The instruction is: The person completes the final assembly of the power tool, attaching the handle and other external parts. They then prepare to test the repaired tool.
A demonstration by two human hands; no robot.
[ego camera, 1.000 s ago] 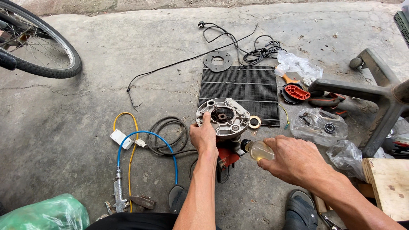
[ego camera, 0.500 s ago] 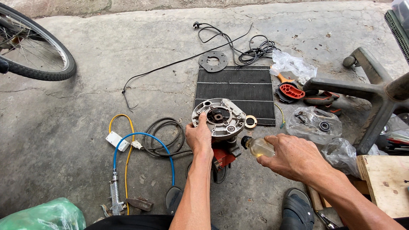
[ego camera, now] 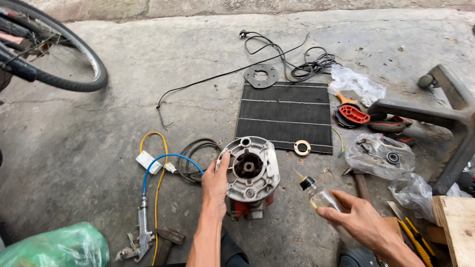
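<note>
Glass first: a small clear bottle (ego camera: 321, 198) with a dark cap sits in the right hand (ego camera: 363, 225), fingers closed round its body, its long axis tilted up and to the left so the capped neck aims at the motor housing (ego camera: 251, 173). That housing stands on the concrete floor (ego camera: 99, 148) just left of the bottle, a round cast-metal face with bolt holes and a dark centre bore, red body beneath. Left hand (ego camera: 215, 185) is the nearer one, resting flat against the housing's left rim, fingers loosely spread, steadying rather than gripping. Further left, a blue hose (ego camera: 163, 160) curls from a metal air gun (ego camera: 141, 237). Beyond the housing lies a black ribbed mat (ego camera: 284, 116), a tan ring (ego camera: 302, 147) at its edge, a dark gasket (ego camera: 261, 75) and tangled black cable (ego camera: 307, 64) behind.
</note>
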